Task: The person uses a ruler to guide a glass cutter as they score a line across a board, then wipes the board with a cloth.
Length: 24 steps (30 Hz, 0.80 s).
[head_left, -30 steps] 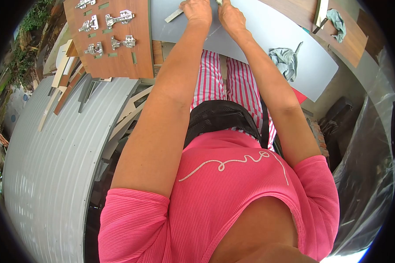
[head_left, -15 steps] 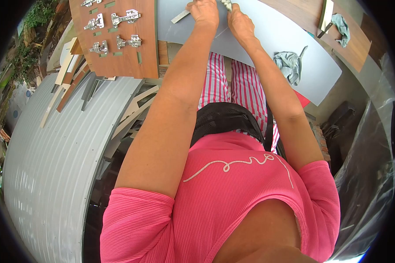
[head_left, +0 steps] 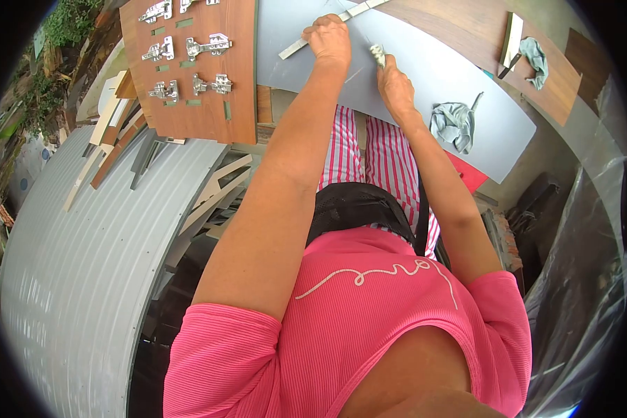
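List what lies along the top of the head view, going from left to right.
Brown board with metal hinges → left hand pressing the metal ruler on the grey panel → right hand gripping a small tool → crumpled grey cloth → second cloth.

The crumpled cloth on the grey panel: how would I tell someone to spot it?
Find the grey panel before the person. Right of the right hand lies a crumpled grey-green cloth. A similar cloth lies farther off, on brown wood.

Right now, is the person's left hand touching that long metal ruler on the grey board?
Touching. The head view shows the left hand pressed down on the metal ruler, which lies flat on the grey board and runs out from under the fingers on both sides.
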### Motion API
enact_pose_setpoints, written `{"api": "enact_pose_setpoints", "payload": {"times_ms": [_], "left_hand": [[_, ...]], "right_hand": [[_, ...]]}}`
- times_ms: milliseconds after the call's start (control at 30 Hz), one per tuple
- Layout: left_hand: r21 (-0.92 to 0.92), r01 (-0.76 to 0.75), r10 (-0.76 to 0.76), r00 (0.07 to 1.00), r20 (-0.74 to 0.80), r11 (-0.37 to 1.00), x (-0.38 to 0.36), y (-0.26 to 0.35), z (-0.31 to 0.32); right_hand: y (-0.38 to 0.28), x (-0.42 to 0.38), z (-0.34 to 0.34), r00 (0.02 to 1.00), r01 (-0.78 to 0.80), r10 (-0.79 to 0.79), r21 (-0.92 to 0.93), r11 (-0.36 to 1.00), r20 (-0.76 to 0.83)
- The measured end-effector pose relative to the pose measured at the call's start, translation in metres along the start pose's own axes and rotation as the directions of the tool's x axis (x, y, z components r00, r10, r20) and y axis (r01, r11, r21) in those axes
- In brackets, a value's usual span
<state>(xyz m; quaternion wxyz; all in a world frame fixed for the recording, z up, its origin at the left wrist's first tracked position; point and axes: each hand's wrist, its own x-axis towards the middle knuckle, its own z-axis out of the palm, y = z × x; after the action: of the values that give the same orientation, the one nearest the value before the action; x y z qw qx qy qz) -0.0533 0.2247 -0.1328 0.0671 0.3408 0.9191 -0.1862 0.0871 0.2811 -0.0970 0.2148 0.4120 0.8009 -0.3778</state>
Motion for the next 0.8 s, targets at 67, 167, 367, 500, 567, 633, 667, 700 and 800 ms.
{"api": "enact_pose_setpoints", "payload": {"times_ms": [67,167,367,500,567,633,667,700,800], "left_hand": [[-0.009,0.022,-0.022,1.000,0.004,1.000,0.003,0.002,0.001],[-0.007,0.025,-0.025,1.000,0.000,1.000,-0.002,0.000,0.000],[-0.007,0.026,-0.026,1.000,-0.012,1.000,0.000,-0.001,0.000],[0.037,0.051,-0.051,0.999,-0.014,0.998,-0.001,0.003,-0.002],[0.009,0.054,-0.054,0.999,0.004,0.999,-0.003,0.002,-0.001],[-0.016,0.057,-0.057,0.998,0.001,0.998,0.001,0.003,-0.004],[-0.014,0.051,-0.051,0.999,-0.009,0.999,0.001,0.003,-0.003],[-0.009,0.043,-0.043,0.999,-0.015,0.999,-0.001,0.001,-0.003],[0.014,0.046,-0.046,0.999,0.002,0.999,-0.001,0.001,-0.003]], "right_hand": [[0.009,-0.010,0.000,0.999,-0.034,0.034,-0.014,0.999,0.013],[-0.006,0.000,-0.005,0.999,-0.029,0.029,0.034,0.999,0.017],[-0.028,0.027,-0.010,0.998,0.054,-0.054,0.011,0.998,-0.027],[0.021,-0.021,0.001,1.000,-0.010,0.010,-0.008,1.000,-0.004],[0.015,-0.020,-0.001,0.999,-0.031,0.030,0.029,0.999,0.015],[-0.016,0.016,-0.004,1.000,0.017,-0.017,0.015,1.000,-0.020],[-0.028,0.031,-0.006,0.997,0.064,-0.064,-0.002,0.998,-0.047],[-0.031,0.036,-0.008,0.997,0.066,-0.066,0.006,0.998,-0.045],[-0.026,0.028,-0.005,0.996,0.084,-0.084,0.016,0.996,-0.032]]}}
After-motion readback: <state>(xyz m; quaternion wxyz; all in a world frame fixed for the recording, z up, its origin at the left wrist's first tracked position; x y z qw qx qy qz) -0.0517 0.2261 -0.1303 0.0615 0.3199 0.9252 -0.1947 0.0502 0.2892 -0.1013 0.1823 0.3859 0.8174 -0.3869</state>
